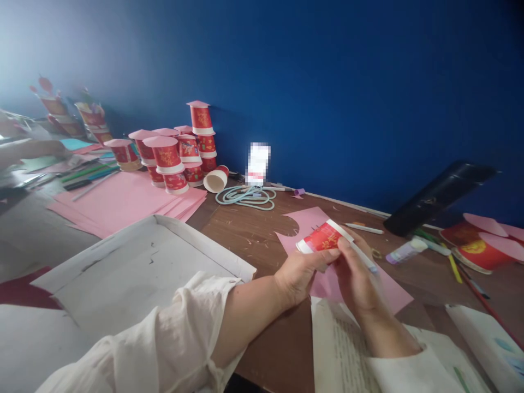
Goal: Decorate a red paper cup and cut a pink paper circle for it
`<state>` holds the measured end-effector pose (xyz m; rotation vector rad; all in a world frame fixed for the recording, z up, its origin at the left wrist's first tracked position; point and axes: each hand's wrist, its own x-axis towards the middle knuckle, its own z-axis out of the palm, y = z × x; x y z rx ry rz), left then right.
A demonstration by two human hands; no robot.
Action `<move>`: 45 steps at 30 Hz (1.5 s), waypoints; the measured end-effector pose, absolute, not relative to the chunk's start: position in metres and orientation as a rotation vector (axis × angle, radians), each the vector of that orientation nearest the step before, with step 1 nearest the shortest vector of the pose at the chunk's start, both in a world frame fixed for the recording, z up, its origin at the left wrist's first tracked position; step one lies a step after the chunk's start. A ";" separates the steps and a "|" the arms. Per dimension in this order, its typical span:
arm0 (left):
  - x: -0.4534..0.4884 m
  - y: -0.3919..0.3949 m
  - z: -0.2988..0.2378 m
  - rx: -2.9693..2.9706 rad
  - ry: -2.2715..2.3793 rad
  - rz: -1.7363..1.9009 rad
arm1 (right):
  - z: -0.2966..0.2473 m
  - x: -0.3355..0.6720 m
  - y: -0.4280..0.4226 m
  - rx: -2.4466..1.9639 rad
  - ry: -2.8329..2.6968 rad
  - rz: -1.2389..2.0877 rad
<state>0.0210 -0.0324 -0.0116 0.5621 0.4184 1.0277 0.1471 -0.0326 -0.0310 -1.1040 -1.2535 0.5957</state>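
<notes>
A red paper cup (321, 236) with gold print and a white rim lies tipped sideways between my two hands. My left hand (301, 273) is closed on it from below, thumb along its side. My right hand (357, 275) grips the same cup near its right end, thumb pressed on the side. A white pen (364, 256) slants along the back of the right hand's fingers, seemingly held in that hand too. Under the hands lies a pink paper sheet (395, 292) with a curved piece cut out of its upper left edge.
Stacked red cups (167, 155) with pink paper tops stand at the back left, near pink sheets (123, 199). A white box lid (143, 267) is at left. A phone (257, 164), coiled cable (245, 197), glue stick (405, 251) and black cylinder (438, 199) line the wall side. Another person's arm (30, 148) shows at far left.
</notes>
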 end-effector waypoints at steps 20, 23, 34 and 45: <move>0.016 -0.018 -0.014 0.184 0.457 1.061 | -0.005 0.147 -0.061 -1.188 -1.587 -0.439; 0.016 -0.017 -0.017 0.216 0.463 1.049 | -0.007 0.145 -0.062 -1.248 -1.537 -0.355; 0.018 -0.018 -0.018 0.224 0.481 1.041 | -0.009 0.142 -0.060 -1.320 -1.557 -0.234; 0.019 -0.018 -0.022 0.268 0.464 1.036 | -0.010 0.143 -0.058 -1.291 -1.577 -0.262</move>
